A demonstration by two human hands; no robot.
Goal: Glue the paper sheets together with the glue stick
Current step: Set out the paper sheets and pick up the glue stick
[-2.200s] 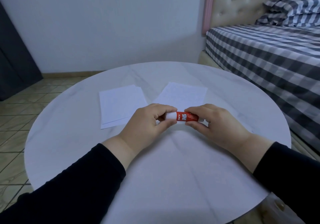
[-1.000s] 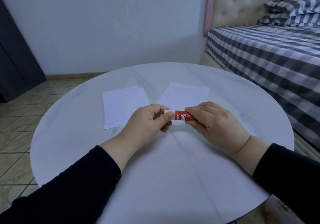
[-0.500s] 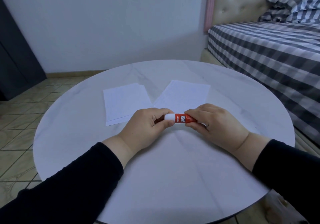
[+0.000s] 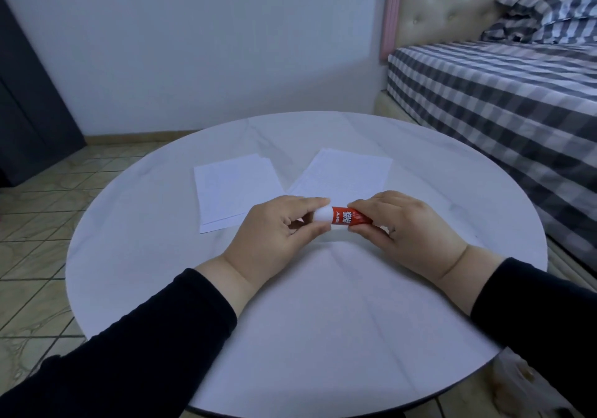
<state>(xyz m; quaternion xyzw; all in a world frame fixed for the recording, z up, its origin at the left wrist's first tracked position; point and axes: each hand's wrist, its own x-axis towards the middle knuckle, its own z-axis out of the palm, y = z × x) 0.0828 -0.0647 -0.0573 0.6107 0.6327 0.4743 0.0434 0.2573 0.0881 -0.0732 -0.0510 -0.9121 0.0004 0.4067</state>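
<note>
Sleeves: two dark sleeves (image 4: 161,346) enter from the lower corners of the frame, both cut off by the bottom edge.
Surface: a round white marbled surface (image 4: 307,320) fills the lower middle; its near rim is partly cut by the frame bottom and covered by the sleeves.
Left hand: the left hand (image 4: 274,233), just left of centre, has its grip clamped on the white cap end of the glue stick, thumb below and forefinger above; the other fingers curl out of sight.
Right hand: the right hand (image 4: 410,233), just right of centre, has its grip clamped on the red barrel; the barrel's far end is hidden inside the fingers.
Glue stick: the glue stick (image 4: 342,218) lies level between the two hands at mid-frame, held above the surface; whether the cap is loosened cannot be told.
Paper sheets: left paper sheets (image 4: 232,188) lie flat, a second edge showing beneath; the right paper sheet (image 4: 349,175) lies apart, its near edge hidden by the hands.
Floor: tiled floor (image 4: 35,223) at the left.
Bed: a checked bed (image 4: 500,101) at the upper right, cut off by the frame.
</note>
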